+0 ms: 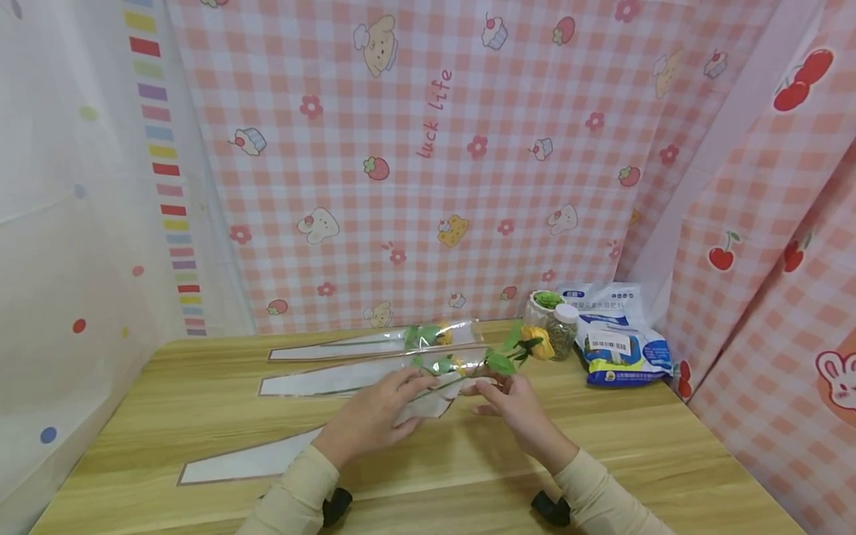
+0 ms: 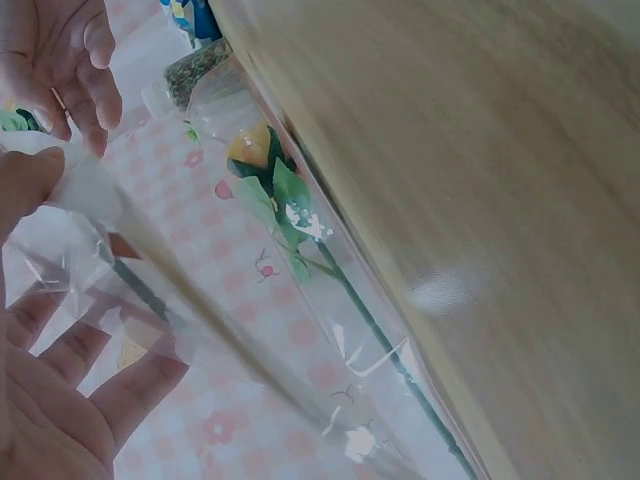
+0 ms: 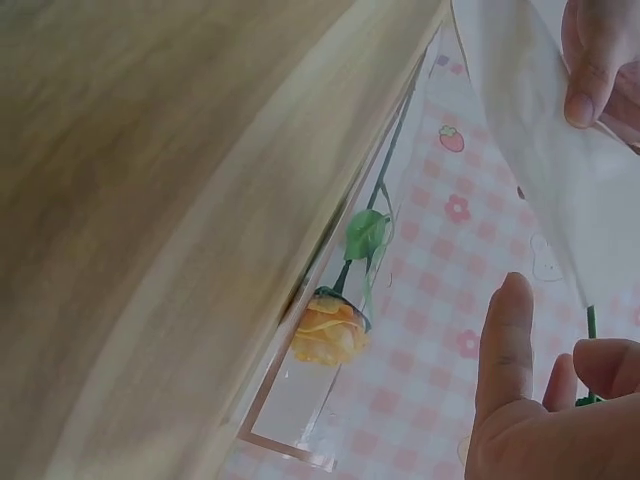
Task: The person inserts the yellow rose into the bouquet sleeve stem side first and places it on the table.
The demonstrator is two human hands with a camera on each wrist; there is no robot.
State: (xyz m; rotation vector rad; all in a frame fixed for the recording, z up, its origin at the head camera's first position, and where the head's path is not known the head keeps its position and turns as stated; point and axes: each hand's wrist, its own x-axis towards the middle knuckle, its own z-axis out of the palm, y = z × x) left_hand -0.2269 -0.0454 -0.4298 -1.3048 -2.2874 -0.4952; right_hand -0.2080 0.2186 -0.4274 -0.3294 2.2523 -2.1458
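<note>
A yellow rose (image 1: pixel 538 343) with green leaves (image 1: pixel 500 361) sticks out of the wide end of a clear, white-backed flower sleeve (image 1: pixel 247 458). My left hand (image 1: pixel 371 420) holds this sleeve near its mouth, thumb on one face and fingers beneath, as the left wrist view shows. Between thumb and fingers my right hand (image 1: pixel 515 409) pinches the stem (image 3: pixel 591 322) just outside the sleeve, its index finger stretched out. The rose's lower stem lies within the sleeve, partly covered by my left hand.
Two more sleeves with yellow roses, a nearer one (image 1: pixel 301 383) and a farther one (image 1: pixel 361 343), lie behind on the wooden table (image 1: pixel 642 461). At the back right stand a white-capped jar (image 1: pixel 562 334), a white pot with greenery (image 1: pixel 545 301) and printed bags (image 1: pixel 628 360). Checked cloth (image 1: pixel 428 186) hangs behind.
</note>
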